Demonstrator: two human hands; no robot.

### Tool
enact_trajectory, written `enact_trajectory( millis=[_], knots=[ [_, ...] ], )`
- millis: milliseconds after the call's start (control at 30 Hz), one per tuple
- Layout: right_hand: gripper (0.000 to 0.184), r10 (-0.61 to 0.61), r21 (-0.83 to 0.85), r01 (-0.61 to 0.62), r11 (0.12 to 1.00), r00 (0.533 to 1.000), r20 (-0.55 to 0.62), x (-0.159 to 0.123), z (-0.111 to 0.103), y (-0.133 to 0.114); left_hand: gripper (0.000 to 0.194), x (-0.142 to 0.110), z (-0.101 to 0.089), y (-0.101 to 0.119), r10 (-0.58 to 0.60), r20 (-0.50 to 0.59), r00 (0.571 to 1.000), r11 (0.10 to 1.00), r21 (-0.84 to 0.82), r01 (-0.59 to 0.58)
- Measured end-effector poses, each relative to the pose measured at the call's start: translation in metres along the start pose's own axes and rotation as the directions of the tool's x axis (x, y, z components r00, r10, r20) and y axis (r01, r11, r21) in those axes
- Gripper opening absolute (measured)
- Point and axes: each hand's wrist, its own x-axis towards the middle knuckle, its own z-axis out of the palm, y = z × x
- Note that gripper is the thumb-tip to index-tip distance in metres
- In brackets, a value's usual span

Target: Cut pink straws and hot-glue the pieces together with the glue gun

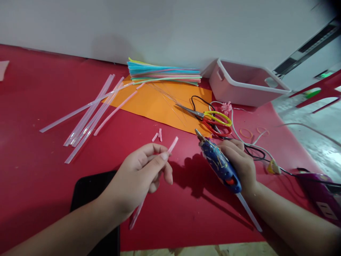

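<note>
Between the thumb and fingers of my left hand (149,167) is a pink pipe cleaner (173,143); its tip sticks out past the fingertips, and a pink length shows below the palm. My right hand (239,161) grips a blue hot glue gun (220,161), its metal nozzle pointing up and to the left. A clear glue stick (249,212) protrudes from the gun's back end. Short pink pipe cleaner pieces (160,135) lie on the red table (170,220) just beyond my left fingers. The glue gun's nozzle is apart from the pink pipe cleaner.
Scissors (217,122) rest partly on an orange sheet (149,103), near cords and a small pink pompom-like piece (226,107). Behind are bundled coloured pipe cleaners (165,73) and a pink bin (239,90). Glue sticks (90,110) lie left; a black phone-like slab (92,186) sits under my left forearm.
</note>
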Motion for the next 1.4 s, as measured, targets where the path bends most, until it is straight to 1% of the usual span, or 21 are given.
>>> enact_trajectory(
  millis=[100,200,300,400,533,667,733,767,833,900,1000,1033,1100,1133,1167,1200,1233,1300,1333,1400],
  knots=[
    [0.018,-0.074,0.075,0.072,0.995,0.997,0.024,0.0,-0.002,-0.004,0.01,0.001,0.002,0.002,-0.027,0.001,1.0,1.0,-0.005,0.027],
    [0.02,-0.129,0.105,0.121,0.987,0.989,0.072,0.0,-0.002,-0.006,0.008,0.001,0.003,0.003,-0.068,0.017,0.998,0.998,-0.016,0.068],
    [0.019,-0.154,0.097,0.144,0.985,0.982,0.112,0.0,0.0,-0.005,0.008,0.001,0.003,0.003,-0.099,0.039,0.994,0.995,-0.022,0.1],
    [0.018,-0.159,0.082,0.15,0.985,0.98,0.118,-0.001,0.001,-0.004,0.009,0.002,0.003,0.003,-0.099,0.055,0.994,0.995,-0.019,0.1],
    [0.017,-0.136,0.095,0.127,0.987,0.985,0.102,0.0,-0.001,-0.005,0.013,0.002,0.003,0.001,-0.046,0.024,0.999,0.998,0.044,0.045],
    [0.017,-0.098,0.12,0.095,0.988,0.995,0.021,0.002,-0.003,-0.007,0.018,-0.003,0.003,0.0,0.093,-0.039,0.995,0.972,0.219,-0.083],
    [0.018,-0.091,0.128,0.089,0.988,0.996,0.006,0.002,-0.003,-0.007,0.017,-0.006,0.003,-0.002,0.183,-0.049,0.982,0.925,0.347,-0.155],
    [0.018,-0.089,0.131,0.088,0.988,0.996,0.004,0.002,-0.003,-0.007,0.017,-0.007,0.003,-0.003,0.225,-0.041,0.973,0.887,0.423,-0.187],
    [0.017,-0.091,0.133,0.09,0.987,0.996,0.0,0.002,-0.003,-0.007,0.017,-0.009,0.002,-0.005,0.295,-0.005,0.955,0.783,0.574,-0.239],
    [0.017,-0.097,0.129,0.096,0.987,0.995,0.003,0.001,-0.002,-0.006,0.016,-0.011,0.0,-0.007,0.359,0.045,0.932,0.67,0.683,-0.291],
    [0.017,-0.122,0.13,0.118,0.984,0.992,0.019,0.001,-0.002,-0.005,0.013,-0.012,-0.001,-0.008,0.446,0.11,0.888,0.551,0.749,-0.369],
    [0.017,-0.129,0.132,0.125,0.983,0.991,0.025,0.001,-0.002,-0.004,0.012,-0.013,-0.002,-0.007,0.465,0.12,0.877,0.525,0.76,-0.382],
    [0.017,-0.137,0.135,0.131,0.982,0.99,0.034,0.0,-0.001,-0.004,0.013,-0.013,-0.001,-0.005,0.473,0.114,0.874,0.504,0.778,-0.374],
    [0.017,-0.139,0.138,0.133,0.982,0.99,0.037,0.0,-0.001,-0.003,0.013,-0.013,-0.001,-0.004,0.46,0.099,0.883,0.515,0.78,-0.356],
    [0.017,-0.14,0.14,0.133,0.981,0.989,0.042,0.0,-0.001,-0.003,0.014,-0.014,0.0,-0.003,0.431,0.082,0.899,0.545,0.77,-0.332],
    [0.016,-0.144,0.142,0.136,0.98,0.989,0.046,0.0,-0.001,-0.003,0.014,-0.013,0.001,-0.002,0.386,0.068,0.92,0.597,0.742,-0.306],
    [0.016,-0.15,0.143,0.142,0.98,0.988,0.048,0.0,-0.001,-0.003,0.014,-0.013,0.001,-0.001,0.339,0.056,0.939,0.668,0.688,-0.282],
    [0.015,-0.163,0.149,0.153,0.977,0.985,0.058,-0.001,-0.001,-0.003,0.015,-0.011,0.002,0.001,0.235,0.066,0.97,0.822,0.519,-0.235],
    [0.015,-0.166,0.154,0.154,0.976,0.984,0.063,-0.001,-0.001,-0.003,0.016,-0.009,0.003,0.002,0.197,0.08,0.977,0.882,0.421,-0.212],
    [0.015,-0.173,0.168,0.158,0.973,0.982,0.08,-0.002,-0.001,-0.002,0.017,-0.006,0.002,0.003,0.13,0.127,0.983,0.949,0.271,-0.161]
  ],
)
